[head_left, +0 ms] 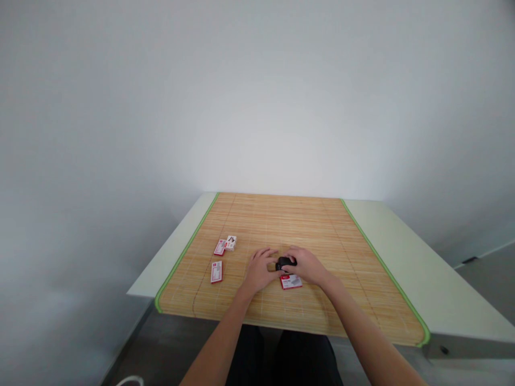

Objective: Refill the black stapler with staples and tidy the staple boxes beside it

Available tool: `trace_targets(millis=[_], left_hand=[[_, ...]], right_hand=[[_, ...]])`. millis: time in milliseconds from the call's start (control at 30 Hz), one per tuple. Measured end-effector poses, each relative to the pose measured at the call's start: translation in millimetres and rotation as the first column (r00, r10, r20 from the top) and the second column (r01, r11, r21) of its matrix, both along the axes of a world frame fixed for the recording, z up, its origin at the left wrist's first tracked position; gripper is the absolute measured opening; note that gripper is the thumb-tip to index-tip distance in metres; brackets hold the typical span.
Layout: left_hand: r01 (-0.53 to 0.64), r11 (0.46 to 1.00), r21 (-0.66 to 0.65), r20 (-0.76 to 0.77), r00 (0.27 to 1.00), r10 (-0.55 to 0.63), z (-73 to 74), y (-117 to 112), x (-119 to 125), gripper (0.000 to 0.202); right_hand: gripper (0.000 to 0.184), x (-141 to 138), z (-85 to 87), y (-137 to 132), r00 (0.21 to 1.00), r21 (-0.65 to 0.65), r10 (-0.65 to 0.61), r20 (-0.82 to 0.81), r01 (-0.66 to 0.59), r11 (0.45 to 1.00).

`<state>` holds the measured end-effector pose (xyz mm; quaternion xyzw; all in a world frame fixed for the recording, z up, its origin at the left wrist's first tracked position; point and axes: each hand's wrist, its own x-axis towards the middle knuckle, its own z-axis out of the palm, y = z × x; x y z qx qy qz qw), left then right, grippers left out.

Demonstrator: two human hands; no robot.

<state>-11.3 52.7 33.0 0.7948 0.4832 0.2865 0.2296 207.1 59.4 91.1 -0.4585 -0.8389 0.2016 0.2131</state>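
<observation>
Both my hands meet over a small black object (286,262) near the middle front of the mat. It is rounded and compact, and its kind cannot be made out. My right hand (306,265) is closed round its right side, with fingers over the top. My left hand (259,269) has its thumb and forefinger at the object's left end, while its other fingers reach forward over the mat. Just below the black object lies a flat red-and-white box (291,282), partly covered by my right hand.
To the left, a white box with a dark picture (230,243) touches a red-and-white box (220,247). Nearer me lies another red-and-white box (216,272). A green-edged bamboo mat (281,214) covers the middle of the white table (418,268), which stands against a wall (257,96).
</observation>
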Motion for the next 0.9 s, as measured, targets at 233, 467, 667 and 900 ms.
trace_targets(millis=[233, 467, 667, 900], left_hand=[[-0.006, 1.0, 0.0, 0.018, 1.0, 0.006, 0.3, -1.3, 1.0, 0.038], [-0.065, 0.998, -0.01, 0.139, 0.988, 0.065, 4.3, -7.0, 0.4, 0.055], [0.017, 1.0, 0.008, 0.166, 0.986, -0.018, 8.3, -30.7, 5.7, 0.035], [0.039, 0.999, 0.039, 0.063, 0.997, -0.041, 12.5, -49.7, 18.6, 0.027]], right_hand=[[0.03, 40.8, -13.6, -18.9, 0.998, 0.045, -0.023, -0.063, 0.026, 0.999], [0.034, 54.3, -33.2, -46.5, 0.931, 0.013, -0.307, -0.196, 0.316, 0.949], [0.041, 48.3, -52.0, -71.6, 0.803, -0.167, -0.49, -0.34, 0.461, 0.872], [0.042, 40.8, -73.9, -92.5, 0.649, -0.309, -0.566, -0.508, 0.476, 0.823]])
